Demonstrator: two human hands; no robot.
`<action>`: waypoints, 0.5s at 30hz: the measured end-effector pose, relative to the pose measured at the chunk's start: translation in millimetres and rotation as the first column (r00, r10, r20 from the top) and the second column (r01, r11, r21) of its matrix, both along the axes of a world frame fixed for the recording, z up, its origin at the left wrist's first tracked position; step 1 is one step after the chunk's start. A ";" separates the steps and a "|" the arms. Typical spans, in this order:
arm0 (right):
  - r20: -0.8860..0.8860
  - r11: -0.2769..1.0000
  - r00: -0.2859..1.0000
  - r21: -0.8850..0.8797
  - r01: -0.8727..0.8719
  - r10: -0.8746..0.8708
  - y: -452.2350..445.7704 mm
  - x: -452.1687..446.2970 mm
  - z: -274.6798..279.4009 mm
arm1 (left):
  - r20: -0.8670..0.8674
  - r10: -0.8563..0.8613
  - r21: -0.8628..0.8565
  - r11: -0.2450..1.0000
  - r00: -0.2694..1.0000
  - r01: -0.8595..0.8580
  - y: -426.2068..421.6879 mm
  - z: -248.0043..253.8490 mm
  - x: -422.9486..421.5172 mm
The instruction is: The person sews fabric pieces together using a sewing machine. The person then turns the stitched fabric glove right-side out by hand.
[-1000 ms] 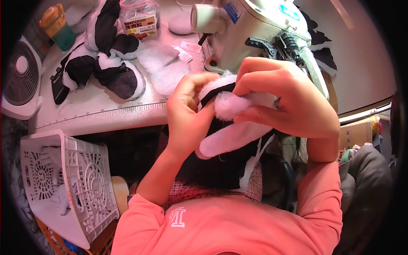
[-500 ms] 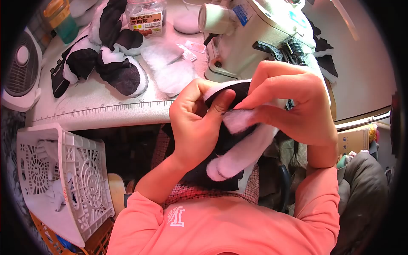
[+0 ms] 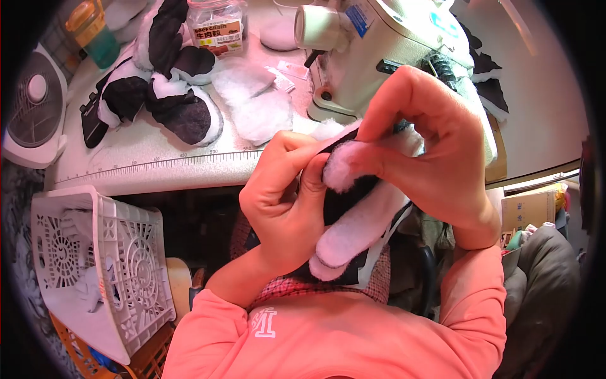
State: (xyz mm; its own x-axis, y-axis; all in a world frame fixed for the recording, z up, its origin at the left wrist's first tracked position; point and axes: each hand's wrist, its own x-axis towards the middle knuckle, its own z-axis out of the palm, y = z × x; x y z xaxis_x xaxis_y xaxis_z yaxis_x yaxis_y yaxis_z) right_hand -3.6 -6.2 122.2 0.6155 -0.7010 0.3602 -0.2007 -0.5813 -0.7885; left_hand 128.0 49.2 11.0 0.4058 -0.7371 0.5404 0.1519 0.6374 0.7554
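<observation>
Between my hands is a fleece-lined black fabric piece (image 3: 343, 168), its white fluffy side folded over the dark cloth. My left hand (image 3: 287, 196) pinches its left edge between thumb and curled fingers. From the other side, my right hand (image 3: 432, 148) grips the upper edge with thumb and forefinger. Below them, long rounded white fleece pieces (image 3: 360, 235) hang over my lap on black cloth; whether they join the held piece, I cannot tell. Just beyond my hands stands a cream-coloured sewing machine (image 3: 404, 38); its needle area is hidden by my right hand.
On the table (image 3: 158, 174), with a ruler along its front edge, lie black-and-white fleece pieces (image 3: 189, 114) and white fleece pads (image 3: 255, 107). A plastic jar (image 3: 218, 28), a teal bottle (image 3: 98, 38) and a fan (image 3: 35, 104) stand behind and left. A white crate (image 3: 132, 271) is at lower left.
My hands have shifted slightly, and the right thumb now presses the white fleece farther over the dark cloth. The long fleece pieces below have spread a little apart.
</observation>
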 end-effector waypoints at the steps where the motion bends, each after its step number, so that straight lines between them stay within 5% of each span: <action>1: 0.001 1.000 1.000 0.001 0.005 -0.005 0.4 -0.3 -0.5 | 0.020 0.015 -0.002 1.000 1.000 -0.015 0.8 -0.6 0.4; 8: -0.063 0.996 0.997 -0.085 -0.040 0.035 -2.3 -3.8 -1.8 | -0.199 -0.128 0.091 0.985 0.972 0.148 7.1 6.8 -1.6; 10: -0.082 0.993 0.996 -0.113 -0.033 0.024 -1.4 -2.8 -0.1 | -0.162 -0.163 -0.034 0.987 0.973 0.160 6.2 12.8 -1.7; 15: -0.174 0.944 0.985 -0.322 -0.077 0.021 -5.5 -7.4 0.4 | 0.034 -0.078 0.072 0.995 0.996 0.076 5.0 2.0 7.6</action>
State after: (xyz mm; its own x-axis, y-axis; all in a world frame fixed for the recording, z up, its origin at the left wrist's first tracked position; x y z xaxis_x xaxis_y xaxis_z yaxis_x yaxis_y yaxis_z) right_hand -11.0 -11.7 122.6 0.7165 -0.5298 0.4538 -0.2770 -0.8131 -0.5120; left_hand 135.5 54.2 13.0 0.3272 -0.8021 0.4995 0.1700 0.5700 0.8039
